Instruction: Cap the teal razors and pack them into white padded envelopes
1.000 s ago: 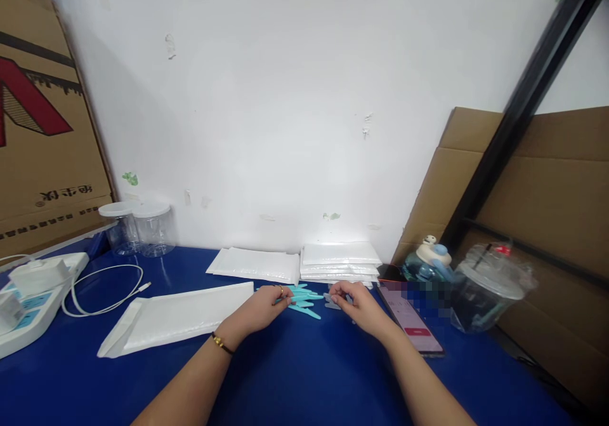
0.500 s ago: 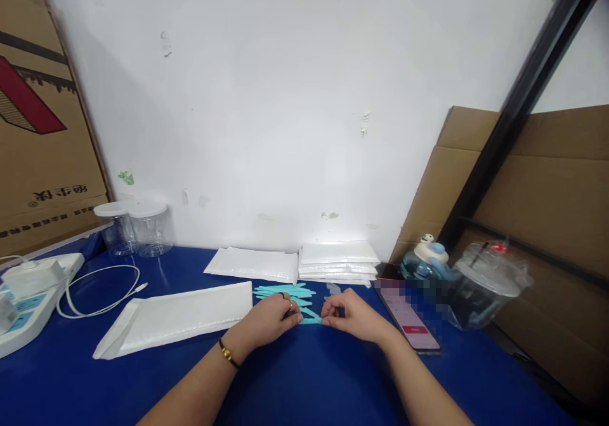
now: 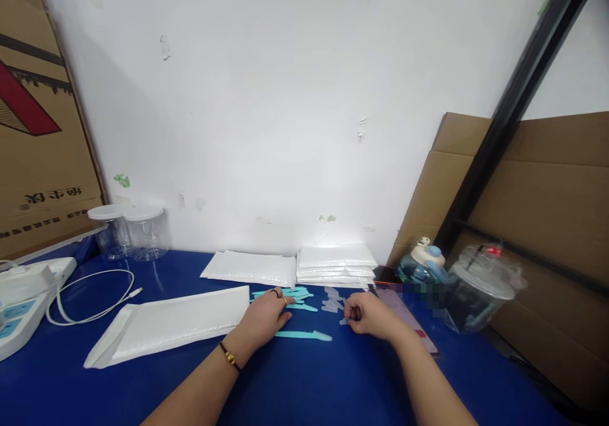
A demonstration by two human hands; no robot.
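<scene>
My left hand (image 3: pixel 267 315) reaches over a pile of teal eyebrow razors (image 3: pixel 302 294), its fingertips touching them and the thumb held apart from the index finger. In front of that hand a single teal razor (image 3: pixel 304 335) lies flat on the blue table, its broad end to the right. My right hand (image 3: pixel 368 315) is closed in a pinch beside a small group of translucent plastic caps (image 3: pixel 330 299). One clear cap (image 3: pixel 343 322) shows at its fingertips, partly hidden by them.
A white padded mailer (image 3: pixel 176 324) lies left of my hands. More mailers (image 3: pixel 337 258) are stacked by the wall. A phone (image 3: pixel 404 312), a lidded plastic cup (image 3: pixel 480 292) and a teal figurine jar (image 3: pixel 421 264) stand right. A cable (image 3: pixel 95 275), power strip (image 3: pixel 33 312) and clear jars (image 3: pixel 147 235) are left.
Both hands held a teal razor together; it now lies on the table in front. My left hand has shifted to the razor pile, my right hand rightward to the clear caps.
</scene>
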